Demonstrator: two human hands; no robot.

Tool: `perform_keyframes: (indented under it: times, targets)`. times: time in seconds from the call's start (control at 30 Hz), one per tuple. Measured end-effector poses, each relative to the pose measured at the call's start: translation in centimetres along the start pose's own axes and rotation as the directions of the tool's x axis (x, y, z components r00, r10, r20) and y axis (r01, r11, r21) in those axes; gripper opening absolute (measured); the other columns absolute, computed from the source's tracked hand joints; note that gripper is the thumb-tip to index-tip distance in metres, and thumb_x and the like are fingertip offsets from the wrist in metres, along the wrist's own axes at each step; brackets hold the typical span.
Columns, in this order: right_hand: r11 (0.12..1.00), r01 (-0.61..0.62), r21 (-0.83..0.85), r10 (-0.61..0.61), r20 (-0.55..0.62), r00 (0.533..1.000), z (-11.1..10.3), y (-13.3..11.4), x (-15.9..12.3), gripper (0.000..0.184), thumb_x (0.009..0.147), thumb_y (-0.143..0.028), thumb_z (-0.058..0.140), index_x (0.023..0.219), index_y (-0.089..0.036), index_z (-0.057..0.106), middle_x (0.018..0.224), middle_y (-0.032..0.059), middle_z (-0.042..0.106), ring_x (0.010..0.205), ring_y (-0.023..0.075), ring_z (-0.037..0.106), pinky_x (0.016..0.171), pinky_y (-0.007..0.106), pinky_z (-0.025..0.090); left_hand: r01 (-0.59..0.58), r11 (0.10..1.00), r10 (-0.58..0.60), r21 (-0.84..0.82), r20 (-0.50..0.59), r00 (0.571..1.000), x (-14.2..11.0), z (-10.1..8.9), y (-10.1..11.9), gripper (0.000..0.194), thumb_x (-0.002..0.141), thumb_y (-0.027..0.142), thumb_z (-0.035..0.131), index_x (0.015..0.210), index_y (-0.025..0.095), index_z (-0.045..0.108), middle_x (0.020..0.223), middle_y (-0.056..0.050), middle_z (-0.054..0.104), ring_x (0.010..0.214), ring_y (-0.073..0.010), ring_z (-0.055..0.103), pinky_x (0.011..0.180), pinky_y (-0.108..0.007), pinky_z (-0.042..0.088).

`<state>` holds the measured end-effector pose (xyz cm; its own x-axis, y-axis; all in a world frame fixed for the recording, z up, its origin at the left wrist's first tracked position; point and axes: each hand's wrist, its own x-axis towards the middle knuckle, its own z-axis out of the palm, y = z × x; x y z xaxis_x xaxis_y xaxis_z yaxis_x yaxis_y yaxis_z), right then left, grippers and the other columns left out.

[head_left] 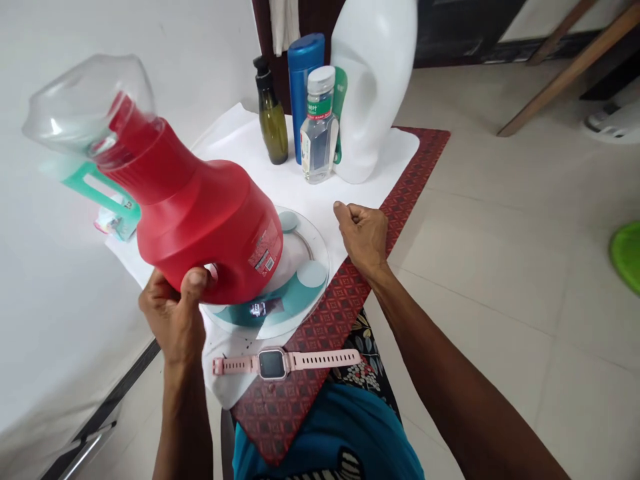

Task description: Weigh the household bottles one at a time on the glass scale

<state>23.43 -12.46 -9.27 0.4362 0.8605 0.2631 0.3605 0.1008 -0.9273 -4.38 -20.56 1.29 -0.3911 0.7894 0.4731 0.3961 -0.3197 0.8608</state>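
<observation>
A red plastic detergent jug (200,220) with a clear cap (90,100) on its red neck leans to the left, over a round glass scale (300,293). My left hand (175,313) is wrapped round the jug's handle, thumb through the opening. Part of the scale is hidden by the jug, and I cannot tell whether the two touch. My right hand (364,237) is a closed fist at the table's right edge, beside the scale, with nothing visible in it. In front of the scale, a pink-strapped smartwatch (273,364) lies stretched out.
At the back of the white-covered table stand a dark green pump bottle (273,123), a blue bottle (304,80), a clear white-capped bottle (319,133) and a large white jug (375,80). A green-handled item (95,193) is behind the red jug. A wall borders the left.
</observation>
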Motion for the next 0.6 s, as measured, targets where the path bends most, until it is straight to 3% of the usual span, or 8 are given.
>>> perform_keyframes:
  times: [0.07,0.13,0.23,0.33,0.43,0.6]
  targets:
    - [1.000,0.000,0.002,0.000,0.002,1.000,-0.1,0.1,-0.1,0.061,0.102,-0.057,0.059,0.060,-0.026,0.028,0.056,-0.0036,0.031,0.057,0.0115,0.029,0.059,0.033,0.024,-0.054,0.998,0.055,0.018,-0.029,0.998,0.7,-1.7,0.1,0.052,0.085,0.075,0.078,0.080,0.024,0.071,0.078,-0.002,0.067,0.074,-0.0223,0.064,0.072,-0.037,0.055]
    - [1.000,-0.001,-0.003,0.001,-0.001,1.000,-0.2,0.3,-0.2,0.061,0.104,-0.058,0.059,0.060,-0.027,0.028,0.056,-0.0034,0.031,0.058,0.0117,0.029,0.058,0.034,0.023,-0.082,0.997,0.081,-0.001,-0.145,0.986,1.1,-3.6,0.0,0.060,0.088,0.084,0.069,0.076,0.025,0.067,0.079,-0.003,0.065,0.075,-0.0225,0.064,0.074,-0.039,0.054]
    - [1.000,0.006,0.001,-0.006,-0.012,1.000,-0.1,0.8,-0.2,0.061,0.106,-0.054,0.059,0.061,-0.027,0.028,0.057,-0.0033,0.031,0.058,0.0122,0.029,0.058,0.034,0.023,-0.033,0.998,0.043,0.047,-0.241,0.970,0.8,-6.4,-0.8,0.056,0.090,0.075,0.077,0.071,0.024,0.063,0.076,-0.002,0.062,0.069,-0.0211,0.060,0.071,-0.039,0.051]
    - [0.999,0.030,0.018,-0.029,-0.009,1.000,0.0,1.2,-0.2,0.062,0.109,-0.052,0.059,0.062,-0.028,0.027,0.059,-0.0035,0.028,0.058,0.0127,0.028,0.057,0.035,0.024,0.014,0.994,0.016,0.111,-0.271,0.962,0.0,-8.2,-2.0,0.050,0.084,0.065,0.085,0.069,0.024,0.062,0.071,0.000,0.058,0.063,-0.0191,0.056,0.066,-0.037,0.048]
    - [0.999,0.039,0.027,-0.039,-0.003,0.999,0.1,1.3,-0.3,0.063,0.109,-0.053,0.059,0.061,-0.029,0.026,0.059,-0.0037,0.027,0.058,0.0128,0.026,0.057,0.035,0.023,-0.027,0.994,0.050,0.106,-0.231,0.972,-0.6,-7.7,-1.9,0.050,0.082,0.070,0.083,0.073,0.024,0.066,0.073,-0.001,0.060,0.065,-0.0197,0.058,0.067,-0.037,0.050]
    - [0.999,0.019,0.032,-0.018,-0.003,1.000,-0.1,0.6,-0.4,0.064,0.106,-0.058,0.060,0.060,-0.028,0.026,0.056,-0.0040,0.028,0.057,0.0121,0.027,0.057,0.034,0.023,-0.121,0.991,0.125,-0.051,0.072,0.990,-0.9,-3.4,0.6,0.057,0.085,0.081,0.082,0.110,0.030,0.080,0.100,-0.005,0.072,0.094,-0.0261,0.069,0.091,-0.044,0.060]
